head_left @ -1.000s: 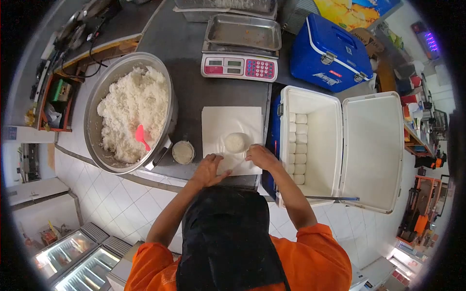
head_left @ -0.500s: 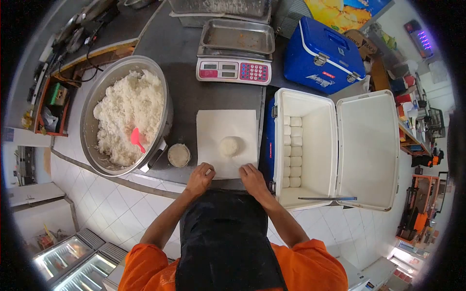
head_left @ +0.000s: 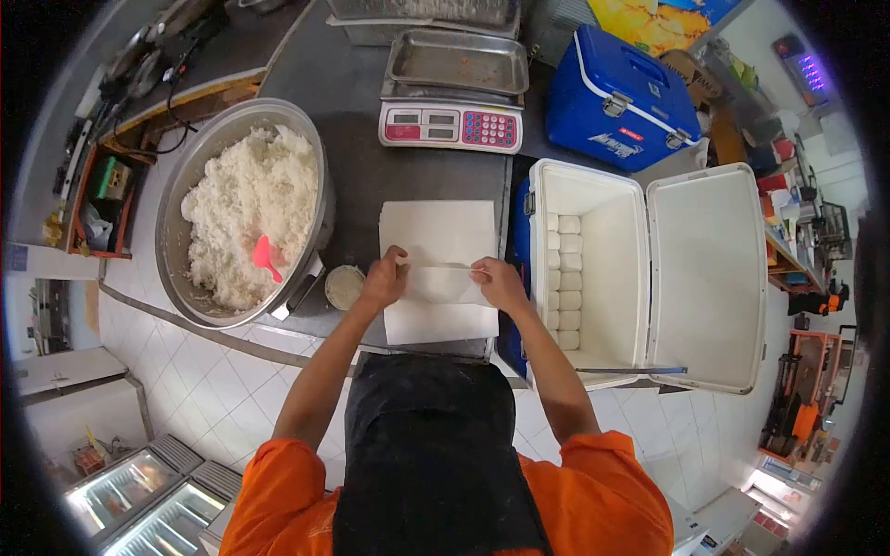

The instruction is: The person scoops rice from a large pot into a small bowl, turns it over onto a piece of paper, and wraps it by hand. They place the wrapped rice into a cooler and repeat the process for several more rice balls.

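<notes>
My left hand and my right hand pinch the two near corners of a sheet of white paper, lifted and folded away from me. Under that fold the mound of rice is hidden. More white paper lies flat beneath, on the dark table. Left of my left hand stands a small round container of rice. Beyond it, a large metal pot holds a heap of cooked rice with a pink rice paddle lying on it.
An open cooler to the right holds rows of white wrapped packets. Its lid is swung out right. A scale bearing a metal tray stands at the back, beside a closed blue cooler.
Both hands have moved forward and lifted the near edge of the top paper sheet, folding it over the rice mound, which was in plain view before.
</notes>
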Action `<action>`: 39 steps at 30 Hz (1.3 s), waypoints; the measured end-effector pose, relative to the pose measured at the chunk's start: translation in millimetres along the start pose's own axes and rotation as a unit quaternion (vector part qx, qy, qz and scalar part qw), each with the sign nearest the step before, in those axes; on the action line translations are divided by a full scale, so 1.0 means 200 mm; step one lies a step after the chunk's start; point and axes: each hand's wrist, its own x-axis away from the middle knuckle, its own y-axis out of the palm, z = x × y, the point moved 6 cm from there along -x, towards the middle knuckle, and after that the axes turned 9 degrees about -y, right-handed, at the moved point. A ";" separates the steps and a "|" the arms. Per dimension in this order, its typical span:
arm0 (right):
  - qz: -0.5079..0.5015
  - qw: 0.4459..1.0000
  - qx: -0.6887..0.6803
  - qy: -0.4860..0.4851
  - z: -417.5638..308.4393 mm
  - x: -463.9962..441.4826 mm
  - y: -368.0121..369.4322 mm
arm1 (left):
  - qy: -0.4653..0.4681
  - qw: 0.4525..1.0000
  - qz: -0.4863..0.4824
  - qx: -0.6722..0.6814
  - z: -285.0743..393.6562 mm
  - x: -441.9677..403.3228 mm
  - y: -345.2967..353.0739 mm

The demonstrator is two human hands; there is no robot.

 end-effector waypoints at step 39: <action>-0.064 0.934 0.271 -0.222 -0.36 0.23 0.24 | 0.420 0.872 0.101 -0.231 0.27 0.52 0.16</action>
